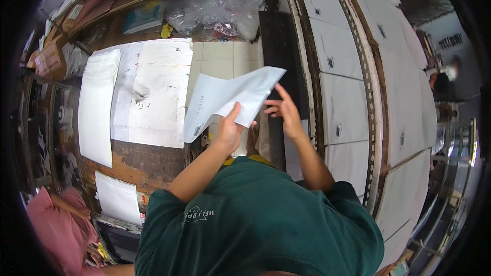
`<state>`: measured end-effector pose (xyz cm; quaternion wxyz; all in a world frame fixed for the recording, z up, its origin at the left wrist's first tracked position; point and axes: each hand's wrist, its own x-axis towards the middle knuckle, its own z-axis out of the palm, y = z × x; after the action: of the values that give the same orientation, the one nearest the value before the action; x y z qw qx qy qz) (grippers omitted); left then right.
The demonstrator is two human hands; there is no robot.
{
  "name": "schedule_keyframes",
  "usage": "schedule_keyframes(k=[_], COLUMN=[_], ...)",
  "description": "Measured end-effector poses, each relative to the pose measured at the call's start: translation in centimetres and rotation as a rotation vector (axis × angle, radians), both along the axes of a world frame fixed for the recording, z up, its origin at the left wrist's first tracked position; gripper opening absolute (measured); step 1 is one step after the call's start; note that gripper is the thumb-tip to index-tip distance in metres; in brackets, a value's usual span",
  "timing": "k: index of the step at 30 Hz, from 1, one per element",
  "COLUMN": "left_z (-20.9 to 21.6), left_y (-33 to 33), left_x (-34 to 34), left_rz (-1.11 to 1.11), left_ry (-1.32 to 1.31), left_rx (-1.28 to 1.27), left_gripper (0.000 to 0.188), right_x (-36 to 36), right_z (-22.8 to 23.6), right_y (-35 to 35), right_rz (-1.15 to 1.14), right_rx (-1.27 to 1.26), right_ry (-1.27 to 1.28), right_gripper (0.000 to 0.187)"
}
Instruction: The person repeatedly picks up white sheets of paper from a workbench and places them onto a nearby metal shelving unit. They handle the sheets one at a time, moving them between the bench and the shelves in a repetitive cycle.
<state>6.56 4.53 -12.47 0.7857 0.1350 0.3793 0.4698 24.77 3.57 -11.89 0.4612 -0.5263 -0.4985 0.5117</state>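
A pale white sheet (217, 97), bent along its middle and carrying small dark print near its left edge, is held up in front of my body. My left hand (230, 132) grips its lower edge, with the thumb lying on top and the fingers mostly hidden beneath. Close by the sheet's right edge is my right hand (286, 113), its fingers apart and holding nothing; whether a fingertip touches the sheet I cannot tell.
On the worn wooden table (153, 161) to the left lie a wide smudged paper pile (163, 92), a tall white stack (96, 112) and a smaller stack (117, 194). Clear plastic bags (220, 13) fill the back shelf. White boxes (337, 107) line the right. A person in pink (59, 225) is at lower left.
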Motion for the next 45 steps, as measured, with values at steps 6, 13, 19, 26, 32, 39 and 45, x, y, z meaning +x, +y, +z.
schedule_keyframes(k=[6, 13, 19, 26, 32, 39, 45], left_z=[-1.7, -2.8, -5.6, -9.5, -12.0, -12.2, -13.7], left_y=[-1.9, -5.6, -10.3, -15.6, -15.7, -13.5, -11.2], left_x=[-1.5, -6.8, -12.6, -15.0, -13.8, -15.9, -20.2], left_rz=[-0.164, -0.195, 0.479, 0.968, 1.039, 0.894, 0.728], left_ry=[-0.035, -0.016, -0.09, -0.018, 0.037, 0.193, 0.305], left_rx=[-0.058, -0.095, -0.163, -0.274, -0.39, -0.387, -0.459], left_gripper=[0.049, 0.038, 0.039, 0.047, 0.047, 0.05, 0.046], right_x=[-4.7, -2.1, -0.2, 1.1, 3.9, 6.2, 9.1], right_z=[-1.1, -0.7, 0.7, 0.6, -4.5, -3.9, -3.0], right_y=[3.3, 11.7, 19.2, 24.2, 24.4, 21.9, 19.0], right_rz=[-0.007, -0.158, -0.059, -0.132, -0.125, -0.196, -0.272], right_rx=[0.156, 0.208, 0.145, 0.149, 0.071, 0.152, 0.085], right_ry=[-0.206, -0.081, 0.075, 0.021, -0.058, -0.184, -0.258], right_gripper=[0.023, 0.028, 0.041, 0.04, 0.046, 0.046, 0.046])
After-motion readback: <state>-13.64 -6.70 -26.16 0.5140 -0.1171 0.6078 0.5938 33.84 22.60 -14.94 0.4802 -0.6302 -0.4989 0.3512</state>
